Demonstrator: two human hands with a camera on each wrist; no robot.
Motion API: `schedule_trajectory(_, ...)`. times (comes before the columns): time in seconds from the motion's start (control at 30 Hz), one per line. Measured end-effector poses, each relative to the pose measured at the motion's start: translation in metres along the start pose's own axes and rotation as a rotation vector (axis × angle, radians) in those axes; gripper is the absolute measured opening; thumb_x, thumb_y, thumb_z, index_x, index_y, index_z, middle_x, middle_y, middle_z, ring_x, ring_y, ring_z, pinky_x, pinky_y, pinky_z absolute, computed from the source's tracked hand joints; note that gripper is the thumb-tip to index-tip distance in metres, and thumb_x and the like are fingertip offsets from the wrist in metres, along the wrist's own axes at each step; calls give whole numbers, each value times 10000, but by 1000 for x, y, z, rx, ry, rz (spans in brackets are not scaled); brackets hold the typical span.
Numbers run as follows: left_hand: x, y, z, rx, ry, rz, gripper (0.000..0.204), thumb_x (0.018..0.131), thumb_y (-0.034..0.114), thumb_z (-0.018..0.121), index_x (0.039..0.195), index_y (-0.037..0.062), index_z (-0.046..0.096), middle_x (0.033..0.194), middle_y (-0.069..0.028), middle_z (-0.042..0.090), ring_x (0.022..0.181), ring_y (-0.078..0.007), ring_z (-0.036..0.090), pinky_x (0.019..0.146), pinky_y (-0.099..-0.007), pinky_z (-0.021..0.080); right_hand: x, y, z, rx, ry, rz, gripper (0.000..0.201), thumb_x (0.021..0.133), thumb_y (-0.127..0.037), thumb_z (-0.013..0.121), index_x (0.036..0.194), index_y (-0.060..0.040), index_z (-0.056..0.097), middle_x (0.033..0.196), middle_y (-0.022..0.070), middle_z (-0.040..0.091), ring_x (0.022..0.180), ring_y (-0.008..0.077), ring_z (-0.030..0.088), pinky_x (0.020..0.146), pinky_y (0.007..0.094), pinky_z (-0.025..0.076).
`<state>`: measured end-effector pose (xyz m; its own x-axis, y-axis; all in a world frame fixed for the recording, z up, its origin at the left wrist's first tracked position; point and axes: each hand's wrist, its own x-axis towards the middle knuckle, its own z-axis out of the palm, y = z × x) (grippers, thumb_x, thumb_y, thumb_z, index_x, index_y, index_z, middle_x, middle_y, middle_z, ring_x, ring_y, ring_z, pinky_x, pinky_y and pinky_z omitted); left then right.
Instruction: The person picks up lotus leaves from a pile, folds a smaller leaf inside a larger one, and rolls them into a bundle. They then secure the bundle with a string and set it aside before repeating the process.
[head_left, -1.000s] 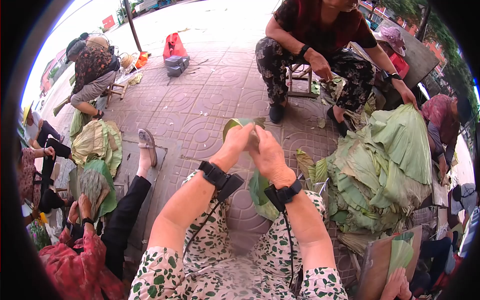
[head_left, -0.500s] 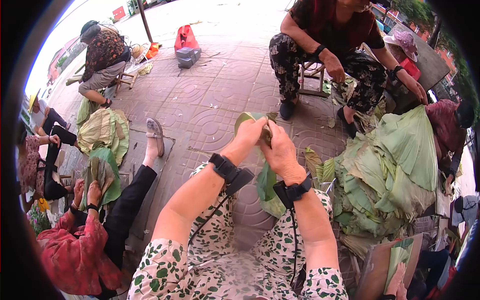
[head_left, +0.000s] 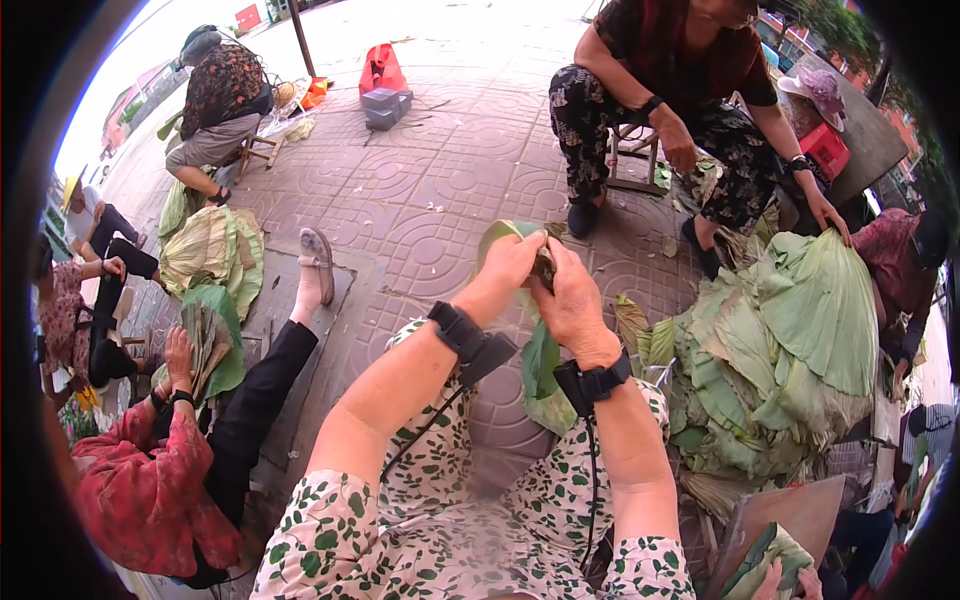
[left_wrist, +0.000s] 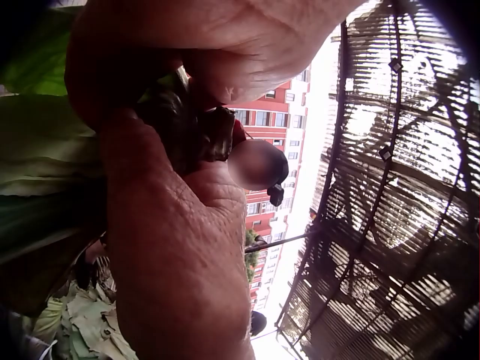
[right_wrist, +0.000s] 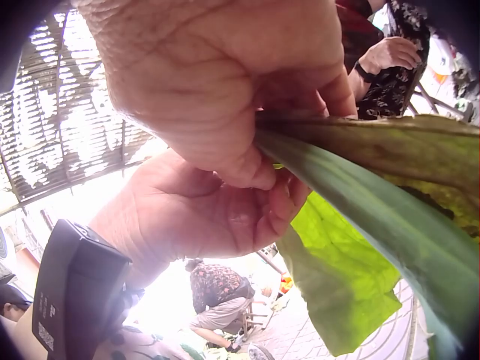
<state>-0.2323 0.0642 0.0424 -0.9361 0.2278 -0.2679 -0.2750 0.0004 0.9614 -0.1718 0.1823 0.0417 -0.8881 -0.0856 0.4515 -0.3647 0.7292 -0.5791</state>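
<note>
My two hands meet in front of my knees in the head view, both on gathered large, wide leaves, green and brownish. My left hand pinches the bunch from the left, a leaf edge standing out beyond its fingers. From the other side my right hand holds the same bunch with curled fingers. Seen from the right wrist, the folded green leaf fans out from between the fingertips, with a browner leaf above it. A green leaf part hangs below my hands. The gathered ends are mostly hidden by my fingers.
A big heap of leaves lies to my right; a seated person touches its top. At lower right, other hands work leaves against a board. Someone in a red shirt handles leaves on the left. Ahead is a paved floor.
The head view has shifted, so the surroundings sit further right. Both my hands stay together on the leaves, with slight finger movement. At lower right, the other person's leaf now looks folded over.
</note>
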Motion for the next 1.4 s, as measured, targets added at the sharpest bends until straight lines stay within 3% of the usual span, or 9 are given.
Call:
schedule_trajectory(0.07,1,0,0,23,-11,-5,347,894,339,501,1015,23,579,916,-62,595,801,-165,577,668,-320,490,0,0,0,20,30,-18,527,746,-85,635,1224,-24,424,1014,176,543,944,354,534,778,433,451)
schedule_trajectory(0.13,-1,2,1,20,-5,-10,347,894,338,499,1016,24,579,921,-64,596,806,-165,578,671,-322,491,1,0,-1,6,-34,32,555,778,-139,655,1255,0,408,1121,194,528,1002,360,539,833,388,452)
schedule_trajectory(0.87,-7,5,2,-9,-21,26,374,901,338,494,1001,-15,567,910,-76,590,813,-160,579,702,-318,499,0,-3,-4,8,-48,40,553,783,-126,636,1270,-14,399,1134,191,517,1023,364,527,852,390,443)
schedule_trajectory(1.4,-10,8,3,0,-24,21,357,908,337,482,1021,10,571,903,-58,584,817,-156,570,712,-320,490,0,-1,-3,-1,-34,29,549,784,-136,642,1262,-5,405,1133,201,519,1022,367,528,854,392,441)
